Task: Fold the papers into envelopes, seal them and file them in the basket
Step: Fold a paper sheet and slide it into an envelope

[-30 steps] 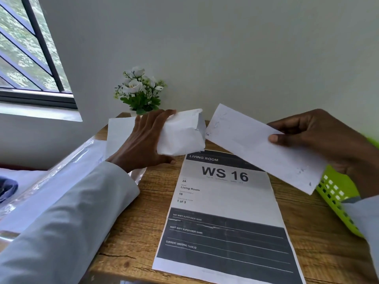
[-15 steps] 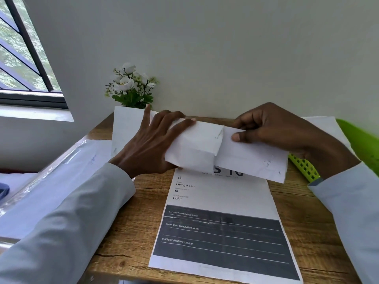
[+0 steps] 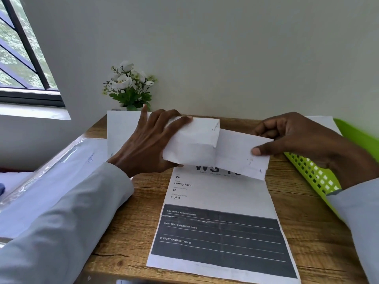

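My left hand [image 3: 149, 140] grips a folded white paper envelope [image 3: 192, 144], held open-ended above the table. My right hand [image 3: 295, 136] pinches a folded white paper slip [image 3: 240, 156] between thumb and fingers, and the slip's left end sits inside the envelope's mouth. A green plastic basket [image 3: 315, 177] lies at the right edge of the table, partly hidden by my right wrist and sleeve.
A printed sheet marked "Living Room" [image 3: 221, 222] lies flat on the wooden table [image 3: 127, 232]. More white paper [image 3: 121, 130] stands behind my left hand. A small white flower plant [image 3: 129, 87] sits by the wall. A clear plastic sleeve with sheets [image 3: 51, 177] lies at left.
My right hand brought the slip leftward from mid-air to the envelope and pushed its end into the mouth. My left hand kept its grip on the envelope.
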Tool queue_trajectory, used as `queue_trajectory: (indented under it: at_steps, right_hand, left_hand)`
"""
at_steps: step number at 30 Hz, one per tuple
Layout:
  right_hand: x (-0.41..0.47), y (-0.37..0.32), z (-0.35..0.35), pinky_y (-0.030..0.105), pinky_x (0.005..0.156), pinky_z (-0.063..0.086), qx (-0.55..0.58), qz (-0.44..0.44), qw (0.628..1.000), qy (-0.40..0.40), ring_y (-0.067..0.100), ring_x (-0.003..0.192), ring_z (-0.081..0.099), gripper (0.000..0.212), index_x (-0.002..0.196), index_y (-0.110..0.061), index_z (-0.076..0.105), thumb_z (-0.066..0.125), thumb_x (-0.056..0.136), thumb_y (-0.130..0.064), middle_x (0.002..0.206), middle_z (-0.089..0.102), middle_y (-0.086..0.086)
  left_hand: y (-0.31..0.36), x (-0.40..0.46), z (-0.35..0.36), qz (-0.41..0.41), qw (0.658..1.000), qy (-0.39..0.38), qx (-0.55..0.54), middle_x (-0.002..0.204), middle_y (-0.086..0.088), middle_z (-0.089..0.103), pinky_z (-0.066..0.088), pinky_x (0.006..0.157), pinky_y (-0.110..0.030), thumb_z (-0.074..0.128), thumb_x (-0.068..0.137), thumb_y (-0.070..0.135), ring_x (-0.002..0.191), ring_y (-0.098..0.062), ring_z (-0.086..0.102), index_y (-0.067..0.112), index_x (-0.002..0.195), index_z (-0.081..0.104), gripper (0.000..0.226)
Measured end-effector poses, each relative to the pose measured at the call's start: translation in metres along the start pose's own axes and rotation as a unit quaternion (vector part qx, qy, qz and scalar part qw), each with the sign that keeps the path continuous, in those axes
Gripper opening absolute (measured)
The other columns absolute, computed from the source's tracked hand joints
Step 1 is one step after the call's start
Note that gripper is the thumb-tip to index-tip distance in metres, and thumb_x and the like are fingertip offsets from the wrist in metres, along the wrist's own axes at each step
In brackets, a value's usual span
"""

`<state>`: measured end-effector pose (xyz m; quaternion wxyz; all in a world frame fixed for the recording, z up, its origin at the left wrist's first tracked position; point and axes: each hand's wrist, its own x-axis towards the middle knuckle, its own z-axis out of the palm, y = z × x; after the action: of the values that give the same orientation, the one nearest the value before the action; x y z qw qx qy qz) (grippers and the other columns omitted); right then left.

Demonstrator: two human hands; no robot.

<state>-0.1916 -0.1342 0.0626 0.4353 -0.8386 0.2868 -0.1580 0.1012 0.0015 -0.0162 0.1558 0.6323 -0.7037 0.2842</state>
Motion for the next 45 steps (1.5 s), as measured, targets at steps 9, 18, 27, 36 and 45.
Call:
queue_trajectory:
  at_steps: [9,18,27,36,45]
  right_hand:
    - [0.016,0.003,0.038,0.022,0.062,0.058,0.153,-0.056,0.984,0.069,0.016,0.073,0.073,0.032,0.103,0.0,0.072,0.078,0.072,0.006,0.088,0.077,0.015]
    - [0.02,0.01,0.057,0.022,0.057,0.056,0.221,-0.049,0.967,0.112,0.014,0.063,0.071,0.015,0.09,-0.001,0.074,0.074,0.077,0.006,0.075,0.076,0.007]
    - [0.016,0.011,0.06,0.026,0.059,0.057,0.276,-0.071,0.933,0.219,0.016,0.065,0.068,0.01,0.092,-0.001,0.074,0.067,0.09,-0.009,0.077,0.075,0.006]
    - [0.008,0.012,0.06,0.028,0.074,0.056,0.183,-0.118,0.949,0.229,0.014,0.083,0.069,0.025,0.099,-0.012,0.074,0.08,0.079,-0.026,0.098,0.075,0.004]
    - [0.001,-0.007,0.038,0.034,0.067,0.058,0.345,-0.144,0.907,0.194,0.022,0.08,0.068,0.008,0.089,-0.009,0.068,0.071,0.082,-0.007,0.084,0.072,0.005]
  left_hand:
    - [0.016,0.011,-0.002,0.006,1.0,-0.006,0.006,0.139,-0.014,0.04,0.016,0.108,-0.073,0.056,0.067,0.074,0.126,-0.037,0.04,0.023,0.146,0.022,0.1]
    - [0.024,0.016,0.0,0.014,1.0,-0.027,-0.007,0.139,-0.015,0.04,0.018,0.107,-0.073,0.058,0.065,0.074,0.125,-0.036,0.039,0.023,0.146,0.021,0.102]
    - [0.042,0.031,-0.003,-0.009,1.0,0.005,-0.026,0.139,-0.016,0.042,0.016,0.108,-0.073,0.055,0.068,0.074,0.126,-0.035,0.038,0.023,0.146,0.02,0.1]
    - [0.056,0.05,-0.02,-0.111,0.99,0.07,-0.054,0.137,-0.014,0.04,0.031,0.099,-0.067,0.046,0.055,0.095,0.122,-0.035,0.04,0.021,0.146,0.023,0.119]
    - [0.069,0.056,-0.068,-0.245,0.942,0.035,-0.226,0.112,0.009,0.062,0.052,0.08,-0.038,0.056,0.057,0.09,0.097,-0.016,0.061,0.035,0.134,0.039,0.097]
